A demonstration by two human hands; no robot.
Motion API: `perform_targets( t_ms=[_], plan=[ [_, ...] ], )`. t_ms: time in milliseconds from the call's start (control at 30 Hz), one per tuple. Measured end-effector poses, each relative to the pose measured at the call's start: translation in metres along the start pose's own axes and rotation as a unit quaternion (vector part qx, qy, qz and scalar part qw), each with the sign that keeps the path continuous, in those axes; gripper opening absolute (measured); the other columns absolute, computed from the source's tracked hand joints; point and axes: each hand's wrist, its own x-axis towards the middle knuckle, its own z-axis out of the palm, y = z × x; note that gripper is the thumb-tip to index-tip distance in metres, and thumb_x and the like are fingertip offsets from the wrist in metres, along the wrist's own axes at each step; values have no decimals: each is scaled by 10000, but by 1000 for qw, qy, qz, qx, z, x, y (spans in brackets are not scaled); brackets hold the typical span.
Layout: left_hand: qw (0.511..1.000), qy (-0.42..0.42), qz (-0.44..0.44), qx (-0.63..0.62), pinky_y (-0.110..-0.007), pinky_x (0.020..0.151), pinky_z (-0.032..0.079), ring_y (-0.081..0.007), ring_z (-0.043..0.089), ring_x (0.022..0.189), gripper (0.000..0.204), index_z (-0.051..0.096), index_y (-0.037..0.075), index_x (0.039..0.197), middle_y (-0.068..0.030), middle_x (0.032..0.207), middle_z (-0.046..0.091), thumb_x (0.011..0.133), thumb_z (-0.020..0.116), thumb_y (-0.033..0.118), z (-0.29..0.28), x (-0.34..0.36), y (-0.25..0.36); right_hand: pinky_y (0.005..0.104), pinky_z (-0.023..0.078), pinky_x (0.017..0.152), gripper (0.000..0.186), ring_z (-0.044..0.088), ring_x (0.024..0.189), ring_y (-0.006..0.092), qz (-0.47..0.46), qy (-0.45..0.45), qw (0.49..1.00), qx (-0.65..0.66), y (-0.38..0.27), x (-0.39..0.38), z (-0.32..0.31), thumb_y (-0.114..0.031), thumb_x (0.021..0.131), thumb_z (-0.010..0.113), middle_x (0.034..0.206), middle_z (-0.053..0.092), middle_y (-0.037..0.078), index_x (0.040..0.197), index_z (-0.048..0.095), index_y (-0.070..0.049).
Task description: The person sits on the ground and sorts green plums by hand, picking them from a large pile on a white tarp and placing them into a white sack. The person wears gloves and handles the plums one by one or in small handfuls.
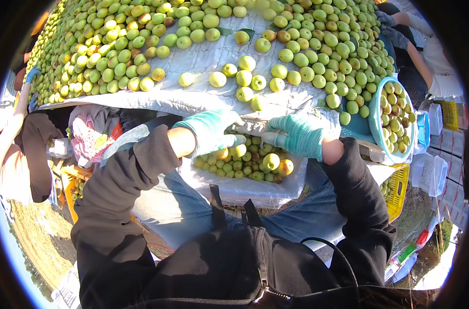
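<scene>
My left hand (208, 131), in a teal knit glove, is over the rear left of a plastic-lined crate (239, 193) in my lap. Its fingers and thumb are apart, the thumb close above a green fruit (238, 150). Opposite it, my right hand (299, 135), gloved alike, hovers at the crate's rear right with a gap between thumb and fingers. I see nothing held in either hand. Inside the crate lie many small round fruits (234, 168), green to reddish brown, resembling jujubes. The quilted cloth's edge (255, 125) runs between my hands.
Ahead, a big heap of green fruit (116, 56) spreads over a pale quilted cloth (208, 62). To the right stands a light-blue basket (374, 118) of browner fruit, near a yellow crate (397, 193). Other people's arms (420, 62) reach in at the far right; another person (13, 149) is left.
</scene>
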Motion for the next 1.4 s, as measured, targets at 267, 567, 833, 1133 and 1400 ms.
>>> perform_targets(
  t_ms=[267,567,833,1133,1400],
  plan=[
    [961,229,-18,157,-427,846,500,-386,584,982,434,594,109,1160,-157,1159,574,736,663,43,-6,53,-58,396,527,755,260,653,908,275,24,48,955,-291,-25,169,-18,-173,814,633,994,687,107,1071,673,-158],
    [982,160,53,83,-428,908,490,-359,537,1146,421,518,213,1271,-135,1348,447,865,628,203,-19,64,-40,254,493,738,298,556,841,113,-4,649,761,20,85,-80,-60,-175,905,651,987,562,64,1126,485,-63],
    [993,105,-15,54,-428,986,449,-380,440,1255,686,493,188,1289,-175,1414,341,700,799,360,-10,79,-30,382,490,786,443,600,874,295,449,659,562,-219,245,-414,67,-350,912,611,996,601,183,1170,463,-22],
    [989,126,-49,-65,-389,1025,404,-323,458,1241,968,297,93,1394,-167,1347,425,613,849,248,-10,77,-31,301,490,741,239,640,807,197,385,540,748,-10,234,-331,47,-231,934,593,950,687,74,1083,650,-53],
    [987,139,-38,-74,-385,1005,426,-326,483,1213,925,352,83,1371,-159,1327,451,615,845,287,-11,80,-38,384,520,815,416,595,1020,316,-62,268,953,-128,55,-3,-30,-197,852,652,1168,578,121,1249,539,-146]
  ],
)
